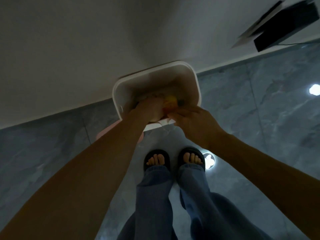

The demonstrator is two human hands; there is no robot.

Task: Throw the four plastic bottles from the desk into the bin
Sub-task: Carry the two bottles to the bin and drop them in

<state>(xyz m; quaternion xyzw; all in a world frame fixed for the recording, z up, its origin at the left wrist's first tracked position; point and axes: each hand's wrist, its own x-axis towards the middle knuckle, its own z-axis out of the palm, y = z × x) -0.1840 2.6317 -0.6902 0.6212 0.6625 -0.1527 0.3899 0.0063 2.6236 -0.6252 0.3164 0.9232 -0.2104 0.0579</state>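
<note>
Bin [194,78] stands against the wall, floor open around it. Left hand [152,108] reaches inside, grip unclear. Right hand [192,120] curls closed at the near rim, beside something yellow [170,99].

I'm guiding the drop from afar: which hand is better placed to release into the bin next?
Left, probably. The left hand is already inside the white bin, over the yellowish contents. The right hand sits at the near rim, partly outside. What either hand holds is too dim to tell.

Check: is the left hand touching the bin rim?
Cannot tell. In the head view the left hand reaches inside the white bin, its wrist hiding the near rim; dim and blurred.
</note>
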